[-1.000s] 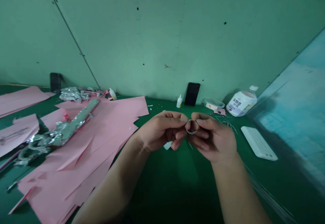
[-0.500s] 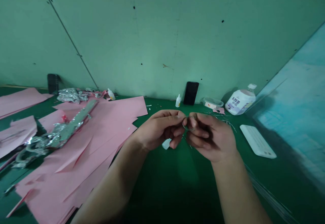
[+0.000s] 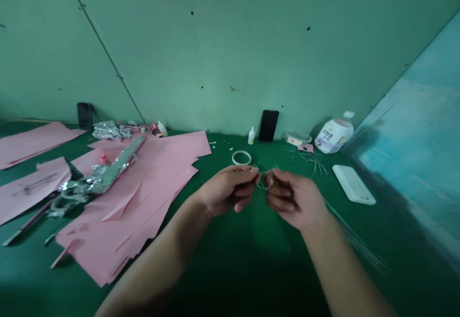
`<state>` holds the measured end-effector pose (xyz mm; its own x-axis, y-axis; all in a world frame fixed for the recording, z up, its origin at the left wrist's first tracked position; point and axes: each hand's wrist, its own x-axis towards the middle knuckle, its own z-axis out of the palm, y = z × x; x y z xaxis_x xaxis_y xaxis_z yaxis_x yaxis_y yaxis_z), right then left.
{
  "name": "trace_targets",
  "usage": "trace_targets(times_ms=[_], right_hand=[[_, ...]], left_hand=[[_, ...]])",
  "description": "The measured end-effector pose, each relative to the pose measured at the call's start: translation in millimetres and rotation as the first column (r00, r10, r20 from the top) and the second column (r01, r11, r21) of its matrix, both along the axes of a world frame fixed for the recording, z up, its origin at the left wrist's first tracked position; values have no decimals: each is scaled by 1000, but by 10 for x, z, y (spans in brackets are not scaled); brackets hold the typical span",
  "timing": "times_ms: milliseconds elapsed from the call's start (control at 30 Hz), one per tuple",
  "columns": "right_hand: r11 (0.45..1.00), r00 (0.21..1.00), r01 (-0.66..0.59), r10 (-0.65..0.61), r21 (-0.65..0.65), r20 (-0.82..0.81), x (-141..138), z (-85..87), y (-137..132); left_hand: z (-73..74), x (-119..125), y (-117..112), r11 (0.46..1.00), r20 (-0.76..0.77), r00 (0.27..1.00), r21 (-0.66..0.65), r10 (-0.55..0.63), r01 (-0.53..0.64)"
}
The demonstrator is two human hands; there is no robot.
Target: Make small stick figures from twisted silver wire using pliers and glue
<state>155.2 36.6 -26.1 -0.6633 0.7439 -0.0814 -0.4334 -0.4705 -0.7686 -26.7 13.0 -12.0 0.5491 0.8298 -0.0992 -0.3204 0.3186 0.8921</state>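
Between my hands is a thin wire [image 3: 262, 186] bent into a small loop. The fingertips of my left hand [image 3: 228, 190] pinch one side of it. My right hand [image 3: 296, 197] pinches the other side with thumb and forefinger, its remaining fingers curled. Both hands are held above the green tabletop, the fingertips close together. Just beyond my left hand lies a white ring [image 3: 241, 163], like a narrow tape roll. The wire's exact shape is partly hidden by my fingers.
Pink paper sheets [image 3: 158, 164] spread on the left, with a foil-wrapped strip [image 3: 120, 166] on top. A small glue bottle [image 3: 251, 136], a black phone [image 3: 269, 125], a plastic tub [image 3: 297, 138] and a large bottle [image 3: 335, 134] line the wall. Right are a white power bank [image 3: 354, 184] and loose wires [image 3: 354, 233].
My fingertips have drawn slightly apart, with the wire still between them. The white ring now shows beyond my hands. A pale object beneath my left hand is out of sight. The camera view has shifted.
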Motion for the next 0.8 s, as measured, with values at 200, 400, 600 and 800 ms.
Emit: trace_targets(times_ms=[200,400,600,800], right_hand=[[1000,992,18,-15,-17,129,37,-679,-201],[990,970,91,-112,107,216,-5,-1115,-213],[775,777,151,-477,614,411,-55,-1245,-254],[645,719,107,-576,757,389,-48,-1274,-251]], left_hand=[[-686,90,-213,978,-5,995,-184,100,-99],[-1182,185,-183,941,12,975,-264,222,-211],[-1236,185,-173,914,53,963,-332,266,-234],[-1237,169,-189,911,56,963,-345,263,-229]])
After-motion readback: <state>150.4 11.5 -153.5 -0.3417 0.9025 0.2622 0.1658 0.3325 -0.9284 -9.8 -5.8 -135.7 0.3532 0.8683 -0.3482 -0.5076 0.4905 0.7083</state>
